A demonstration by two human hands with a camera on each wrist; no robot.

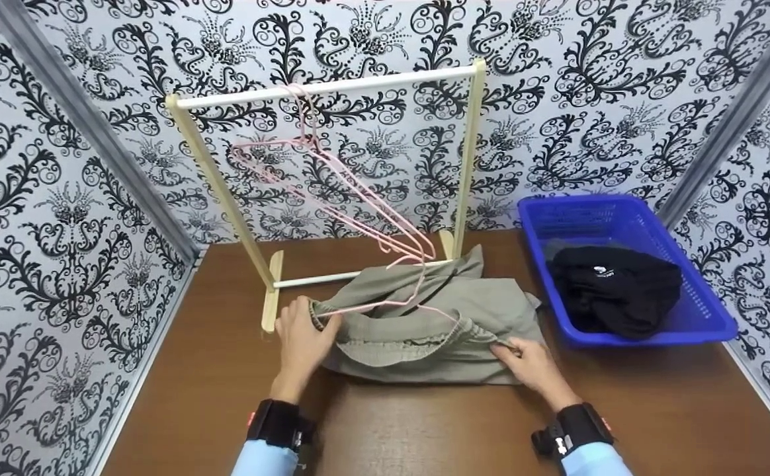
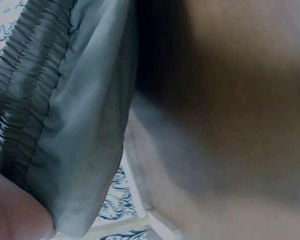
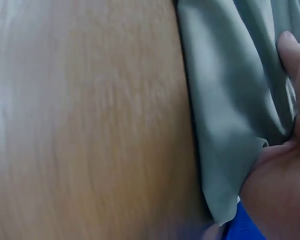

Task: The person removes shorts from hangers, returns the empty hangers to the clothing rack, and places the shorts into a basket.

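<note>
Olive-grey elastic-waist pants lie on the table, their gathered waistband lifted toward me and spread wide. A pink hanger sits inside the waist opening, its hook pointing up and back. My left hand grips the left end of the waistband together with the hanger's end. In the left wrist view the gathered elastic runs up from the thumb. On the other side my right hand pinches the fabric by the waistband's right end. The right wrist view shows the cloth between its thumb and fingers.
Behind the pants stands a rack with a white top rail and wooden posts, several pink hangers hanging from it. A blue basket at the right holds a black garment. Patterned walls enclose the brown table.
</note>
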